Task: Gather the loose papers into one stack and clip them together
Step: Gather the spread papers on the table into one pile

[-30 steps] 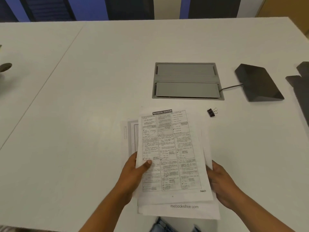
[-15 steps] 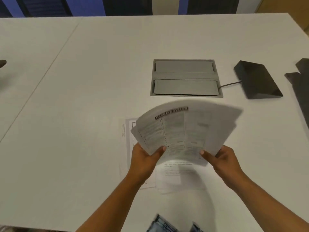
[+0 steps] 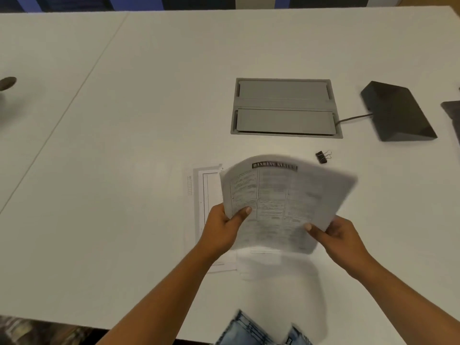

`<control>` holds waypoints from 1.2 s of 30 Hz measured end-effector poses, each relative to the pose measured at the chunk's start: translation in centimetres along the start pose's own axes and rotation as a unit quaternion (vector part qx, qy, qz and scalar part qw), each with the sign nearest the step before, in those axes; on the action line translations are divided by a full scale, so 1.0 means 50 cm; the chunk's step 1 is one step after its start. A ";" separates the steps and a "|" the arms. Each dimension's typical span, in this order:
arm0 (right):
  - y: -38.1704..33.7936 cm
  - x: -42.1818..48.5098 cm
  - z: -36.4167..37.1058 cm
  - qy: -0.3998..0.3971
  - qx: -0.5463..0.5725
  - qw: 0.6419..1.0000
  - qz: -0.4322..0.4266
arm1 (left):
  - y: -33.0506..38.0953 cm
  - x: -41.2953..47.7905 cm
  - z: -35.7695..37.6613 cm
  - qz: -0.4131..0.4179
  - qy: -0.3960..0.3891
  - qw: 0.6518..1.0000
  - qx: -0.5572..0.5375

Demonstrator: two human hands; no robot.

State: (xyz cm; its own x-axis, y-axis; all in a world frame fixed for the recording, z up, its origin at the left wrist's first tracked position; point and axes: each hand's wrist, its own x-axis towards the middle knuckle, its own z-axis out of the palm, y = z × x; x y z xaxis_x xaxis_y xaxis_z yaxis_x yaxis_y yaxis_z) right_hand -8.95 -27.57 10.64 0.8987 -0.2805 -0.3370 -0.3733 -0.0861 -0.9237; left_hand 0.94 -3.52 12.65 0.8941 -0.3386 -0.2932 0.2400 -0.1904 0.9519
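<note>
I hold a bundle of printed papers (image 3: 281,200) lifted off the white table (image 3: 124,145), blurred and tilted up to the right. My left hand (image 3: 224,230) grips its lower left edge, thumb on top. My right hand (image 3: 336,235) grips the lower right corner. Two more sheets stay flat on the table: one (image 3: 206,207) sticking out to the left behind my left hand, another (image 3: 263,262) under the bundle's near edge. A small black binder clip (image 3: 322,156) lies on the table just beyond the bundle's upper right.
A grey recessed cable hatch (image 3: 283,108) sits in the table beyond the papers. A black wedge-shaped device (image 3: 398,113) with a cable lies to its right. Another dark object (image 3: 453,113) is at the right edge. The table's near edge runs just below my forearms.
Both hands picked the top papers up off the pile that lay flat a second ago. Since half a second ago the bundle has tilted and shifted a little right, and the clip shows again.
</note>
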 end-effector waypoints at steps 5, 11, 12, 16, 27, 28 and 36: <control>0.025 -0.030 -0.011 0.008 0.029 0.999 0.039 | 0.002 -0.007 -0.015 -0.038 -0.040 0.998 -0.044; 0.062 -0.069 -0.033 0.061 0.077 0.991 0.096 | -0.136 0.016 -0.083 -0.205 0.221 0.934 0.192; 0.067 -0.078 -0.039 0.067 0.086 0.988 0.105 | -0.157 0.017 -0.094 -0.247 0.238 0.910 0.234; 0.085 -0.097 -0.058 0.088 0.094 0.984 0.124 | -0.193 0.016 -0.107 -0.274 0.235 0.876 0.320; 0.080 -0.100 -0.068 0.090 0.049 0.984 0.144 | -0.207 0.058 -0.121 -0.269 0.228 0.933 0.071; 0.077 -0.098 -0.066 0.093 0.052 0.984 0.142 | -0.208 0.060 -0.122 -0.259 0.215 0.939 0.068; 0.063 -0.089 -0.051 0.097 0.054 0.985 0.130 | -0.184 0.054 -0.126 -0.261 0.143 0.954 -0.020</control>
State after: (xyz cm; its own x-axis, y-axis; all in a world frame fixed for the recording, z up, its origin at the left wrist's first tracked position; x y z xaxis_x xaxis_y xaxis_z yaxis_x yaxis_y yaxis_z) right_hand -14.74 -29.04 9.72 0.7106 -0.4583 -0.5338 -0.5493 0.1127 -0.8280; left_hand 3.55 3.11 3.68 0.7135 0.0592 -0.6982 0.6907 -0.2273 0.6865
